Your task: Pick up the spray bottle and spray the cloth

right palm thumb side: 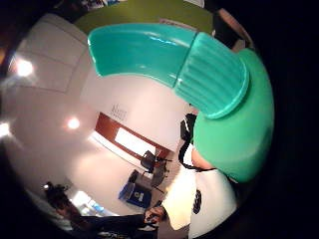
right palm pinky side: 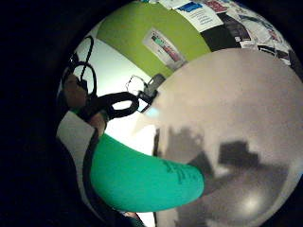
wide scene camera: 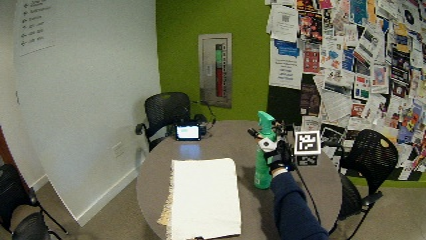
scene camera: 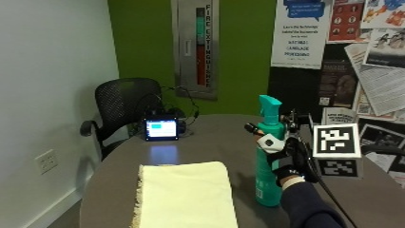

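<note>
A tall teal spray bottle (scene camera: pixel 269 180) stands upright on the round grey table (scene camera: pixel 208 142), right of centre, its nozzle pointing left. My gloved right hand (scene camera: pixel 283 154) grips it from the right just below the neck, fingers curled round the body. Both palm views are filled by it: the trigger head (right palm thumb side: pixel 144 50) and ribbed collar in one, the bottle body (right palm pinky side: pixel 142 179) in the other. A pale yellow cloth (scene camera: pixel 183 194) lies flat on the table to the left of the bottle, a short gap between them. In the wide outside view the bottle (wide scene camera: pixel 263 170), hand (wide scene camera: pixel 274 157) and cloth (wide scene camera: pixel 203 195) stand the same way.
A small device with a lit screen (scene camera: pixel 160 128) and cables sits at the table's far edge. Behind it stands a black mesh chair (scene camera: pixel 123 107); another chair (wide scene camera: pixel 373 160) is to the right. Bare tabletop lies between the cloth and the device.
</note>
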The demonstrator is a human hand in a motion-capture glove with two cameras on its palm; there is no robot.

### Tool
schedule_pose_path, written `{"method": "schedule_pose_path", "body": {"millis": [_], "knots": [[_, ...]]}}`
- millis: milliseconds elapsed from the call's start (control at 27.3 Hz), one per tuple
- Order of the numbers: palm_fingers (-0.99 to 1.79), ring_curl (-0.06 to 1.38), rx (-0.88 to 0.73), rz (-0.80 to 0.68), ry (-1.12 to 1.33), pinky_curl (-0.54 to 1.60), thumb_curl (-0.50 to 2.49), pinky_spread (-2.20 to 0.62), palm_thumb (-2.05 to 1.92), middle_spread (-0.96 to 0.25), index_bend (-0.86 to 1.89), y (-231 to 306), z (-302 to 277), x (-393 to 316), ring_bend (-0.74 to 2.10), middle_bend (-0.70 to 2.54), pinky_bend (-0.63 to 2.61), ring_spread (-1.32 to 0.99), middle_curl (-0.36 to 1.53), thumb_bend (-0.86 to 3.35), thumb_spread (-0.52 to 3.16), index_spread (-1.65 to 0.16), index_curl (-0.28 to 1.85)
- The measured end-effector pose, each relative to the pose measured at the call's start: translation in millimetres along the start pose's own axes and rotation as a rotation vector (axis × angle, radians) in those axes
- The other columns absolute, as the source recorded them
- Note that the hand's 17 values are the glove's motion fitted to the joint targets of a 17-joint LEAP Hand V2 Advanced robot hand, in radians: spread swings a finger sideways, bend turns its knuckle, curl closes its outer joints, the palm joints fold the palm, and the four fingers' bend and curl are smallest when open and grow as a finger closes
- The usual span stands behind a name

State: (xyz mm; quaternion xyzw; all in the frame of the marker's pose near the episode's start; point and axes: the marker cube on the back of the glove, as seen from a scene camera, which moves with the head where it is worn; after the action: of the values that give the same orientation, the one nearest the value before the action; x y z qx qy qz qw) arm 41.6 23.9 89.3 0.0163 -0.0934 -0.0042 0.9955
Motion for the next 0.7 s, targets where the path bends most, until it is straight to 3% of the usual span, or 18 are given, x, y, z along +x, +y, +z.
{"method": "schedule_pose_path", "body": {"millis": [366,549,696], "knots": [[1.2,0.41,-0.254,-0.049,0.001,0.36,0.48,-0.25,0.91,-0.16,0.1,35.0,17.2,-29.1,0.75,0.56,0.66,-0.22,0.39,-0.02,0.82,-0.28,0.12],[1.21,0.41,-0.507,-0.06,0.244,0.36,0.5,-0.28,0.91,-0.16,0.09,38.8,7.7,-59.4,0.74,0.54,0.66,-0.22,0.41,-0.03,0.8,-0.27,0.14],[1.21,0.41,-0.622,0.035,0.441,0.37,0.5,-0.29,0.9,-0.17,0.09,25.2,-19.0,-61.5,0.74,0.54,0.65,-0.22,0.42,-0.03,0.79,-0.26,0.15]]}}
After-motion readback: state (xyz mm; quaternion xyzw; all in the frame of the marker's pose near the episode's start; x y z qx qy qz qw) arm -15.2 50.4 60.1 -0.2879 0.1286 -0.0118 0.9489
